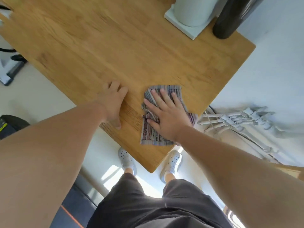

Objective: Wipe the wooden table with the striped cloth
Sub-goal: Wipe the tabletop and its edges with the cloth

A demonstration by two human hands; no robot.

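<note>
Striped cloth (162, 116) lies flat under my right hand (164, 115), near the tabletop's (115, 46) closest corner, one edge hanging over the side. My fingers are spread straight, pressing it down. My left hand (113, 102) rests open just beside it on bare wood.

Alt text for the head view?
A person's right hand presses a striped cloth flat on a wooden table near its corner; the left hand rests on the table beside it. A white stand and a dark cylinder sit at the far end.
</note>
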